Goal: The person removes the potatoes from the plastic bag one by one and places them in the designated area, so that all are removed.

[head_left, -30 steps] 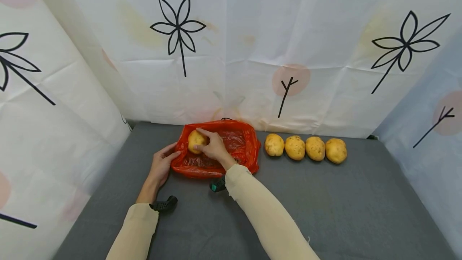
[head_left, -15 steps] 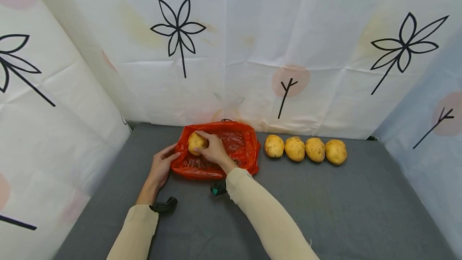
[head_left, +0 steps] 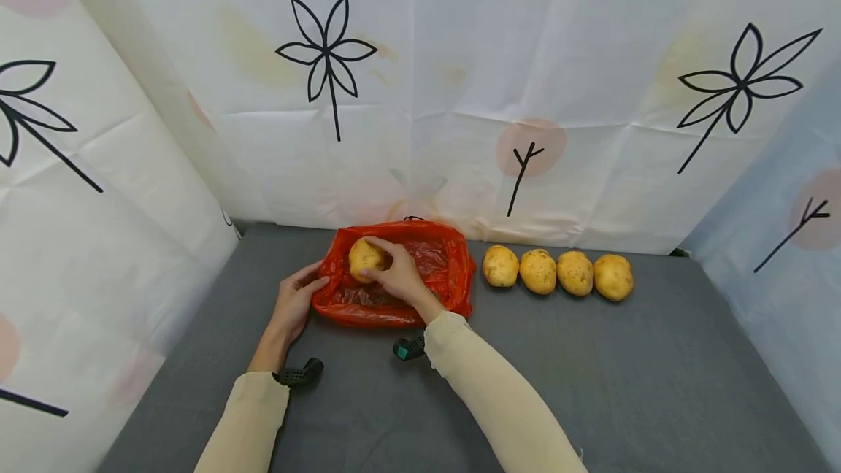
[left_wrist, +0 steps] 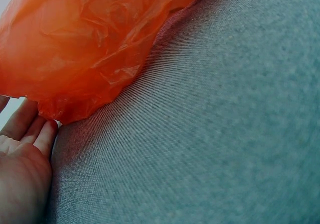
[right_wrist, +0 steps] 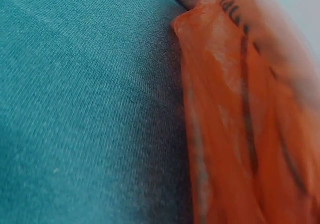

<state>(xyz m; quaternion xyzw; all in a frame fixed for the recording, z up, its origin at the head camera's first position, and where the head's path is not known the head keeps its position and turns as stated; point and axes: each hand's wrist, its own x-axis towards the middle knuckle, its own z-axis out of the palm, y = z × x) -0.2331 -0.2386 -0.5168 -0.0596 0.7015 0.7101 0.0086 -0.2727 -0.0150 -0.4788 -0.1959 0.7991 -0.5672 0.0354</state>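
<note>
A red plastic bag (head_left: 430, 261) lies spread wide on the table in the head view, its mouth facing up. My right hand (head_left: 402, 277) reaches into it and grips a yellow potato (head_left: 365, 260) between thumb and fingers, over the bag's left half. My left hand (head_left: 294, 305) holds the bag's left edge, with the thumb at the rim. In the left wrist view, that hand's fingers (left_wrist: 46, 134) meet a crumpled corner of the bag. The right wrist view shows the bag's side with dark printing; the right hand's grip is hidden there.
Several more potatoes (head_left: 539, 271) stand in a row just right of the bag. A grey cloth (head_left: 591, 378) covers the table. White patterned sheets (head_left: 453, 79) hang close behind the bag and along both sides.
My right hand has shifted slightly to the right with the potato still in its grip. The left hand, the bag and the row of potatoes stay in place.
</note>
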